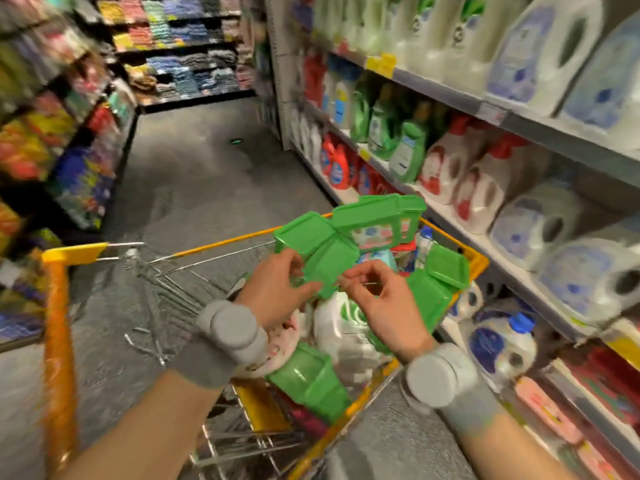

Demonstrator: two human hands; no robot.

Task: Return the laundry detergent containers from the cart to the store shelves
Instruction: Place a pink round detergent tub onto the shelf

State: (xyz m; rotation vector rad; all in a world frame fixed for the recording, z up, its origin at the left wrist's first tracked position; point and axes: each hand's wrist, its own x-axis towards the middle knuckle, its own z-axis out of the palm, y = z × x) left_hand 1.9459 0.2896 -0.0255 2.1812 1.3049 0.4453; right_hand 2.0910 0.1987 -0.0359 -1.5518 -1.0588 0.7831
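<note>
both hands: left hand (277, 289) clamped on green detergent jug (332, 265), right hand (377, 299) loosely curled, over cart (69, 254), grey aisle floor (207, 168).

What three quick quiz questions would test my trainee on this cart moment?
1. True or false: the cart holds no green-capped bottles.
2. Which side of the cart are the detergent shelves on: A left, B right?
3. Fill in: both hands reach toward a ____ cap.

Key: 1 false, several lie in it. 2 B. 3 green; the left hand touches it, and the right hand is beside it with fingers curled; the blur hides any grip.
</note>
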